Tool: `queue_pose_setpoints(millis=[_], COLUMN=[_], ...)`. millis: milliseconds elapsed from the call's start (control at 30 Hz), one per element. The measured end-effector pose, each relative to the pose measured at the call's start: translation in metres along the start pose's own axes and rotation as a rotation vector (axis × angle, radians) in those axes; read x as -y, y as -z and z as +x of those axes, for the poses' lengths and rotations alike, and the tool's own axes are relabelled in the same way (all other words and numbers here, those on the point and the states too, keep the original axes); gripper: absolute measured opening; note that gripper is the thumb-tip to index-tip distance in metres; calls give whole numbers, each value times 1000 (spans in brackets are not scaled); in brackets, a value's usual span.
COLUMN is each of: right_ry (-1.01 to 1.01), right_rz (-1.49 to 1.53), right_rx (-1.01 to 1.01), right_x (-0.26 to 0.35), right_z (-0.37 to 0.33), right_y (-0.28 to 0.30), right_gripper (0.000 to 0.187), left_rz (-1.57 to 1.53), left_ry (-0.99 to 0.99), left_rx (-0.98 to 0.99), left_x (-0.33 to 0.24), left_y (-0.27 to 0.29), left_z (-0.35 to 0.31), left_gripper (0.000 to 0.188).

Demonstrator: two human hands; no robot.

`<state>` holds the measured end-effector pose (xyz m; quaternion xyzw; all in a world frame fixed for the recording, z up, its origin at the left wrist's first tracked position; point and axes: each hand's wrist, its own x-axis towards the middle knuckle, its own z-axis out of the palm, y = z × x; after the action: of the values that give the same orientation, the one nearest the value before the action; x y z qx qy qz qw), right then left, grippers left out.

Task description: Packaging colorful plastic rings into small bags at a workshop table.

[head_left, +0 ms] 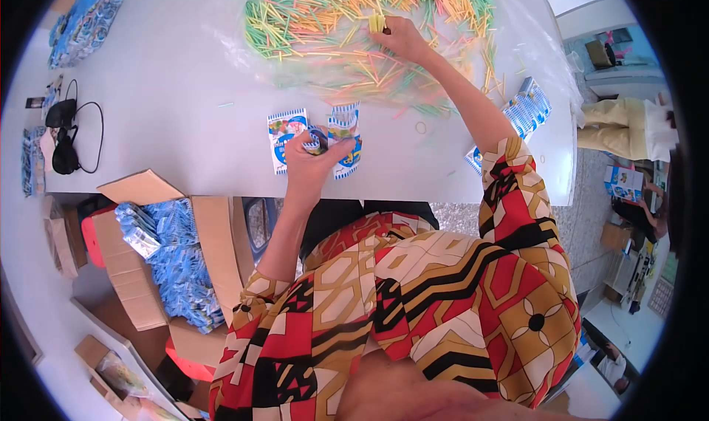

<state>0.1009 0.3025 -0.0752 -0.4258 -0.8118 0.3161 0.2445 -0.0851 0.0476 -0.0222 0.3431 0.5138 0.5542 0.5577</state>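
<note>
Gripping a blue-and-white packet (348, 134) by the near edge of the white table (185, 125), the left hand (314, 162) curls round it; another packet (284, 128) shows just left. Farther away, the right hand (405, 38) pinches yellow sticks (377, 24) at the pile of coloured sticks (295, 11). An open carton (133, 292), near left, contains blue packets (177, 262).

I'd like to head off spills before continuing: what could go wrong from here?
The yellow sticks pinched in the right hand could slip and scatter. The printed packet held in the left hand might crumple if squeezed. Loose sticks beside the right forearm might get brushed aside.
</note>
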Motion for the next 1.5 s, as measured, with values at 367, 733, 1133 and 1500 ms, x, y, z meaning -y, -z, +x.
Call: queue_pose_setpoints(millis=[367, 733, 1133, 1500], right_ry=[-3, 94, 167, 125], right_rz=[499, 561, 369, 202], right_rx=[-52, 176, 224, 171], right_x=[95, 166, 169, 175], right_z=[-42, -119, -129, -125], right_y=[42, 42, 44, 49], right_gripper=[9, 12, 8, 31], left_rz=[100, 142, 287, 213], left_ry=[-142, -233, -304, -297], left_rx=[-28, 15, 2, 33], left_x=[-9, -10, -4, -7], left_y=[-2, -19, -22, -24], left_z=[5, -2, -5, -5], left_gripper=[10, 10, 13, 14])
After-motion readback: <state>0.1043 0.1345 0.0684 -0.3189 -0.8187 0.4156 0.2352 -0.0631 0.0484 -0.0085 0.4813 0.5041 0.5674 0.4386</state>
